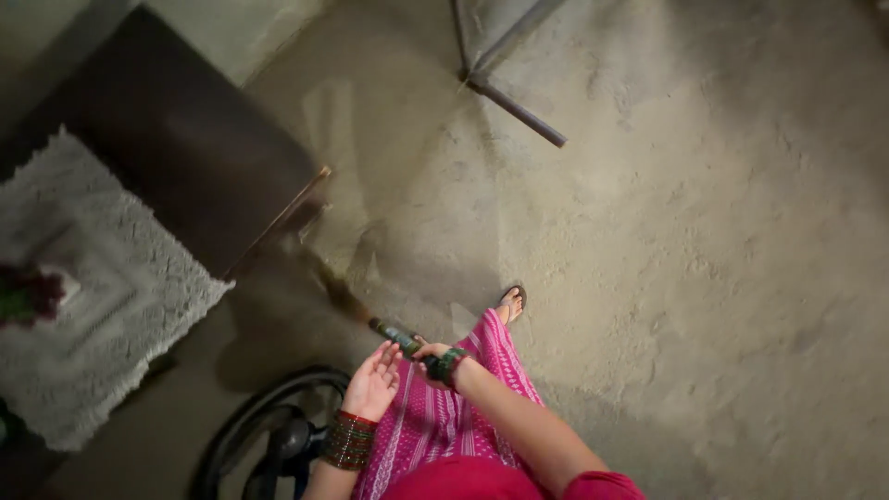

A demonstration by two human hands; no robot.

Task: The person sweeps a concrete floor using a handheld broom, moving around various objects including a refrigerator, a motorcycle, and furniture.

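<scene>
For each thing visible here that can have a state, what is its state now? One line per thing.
Broom: held at its green handle, brush end blurred, down near the floor.
Right hand: closed around the broom handle.
Left hand: open, palm up, beside the handle.
Lace cloth: spread flat over the dark table.
Fan: blades hidden, cannot tell if running.

Left wrist: stacked red and green bangles (pixel 350 441) below the left hand (pixel 372 381). Right wrist: green bangles (pixel 451 364) beside the right hand (pixel 429 356). Garment: pink dress (pixel 444 421) with pale patterned vertical stripes; red sleeve (pixel 602 484). Foot: dark sandal (pixel 513 300).
</scene>
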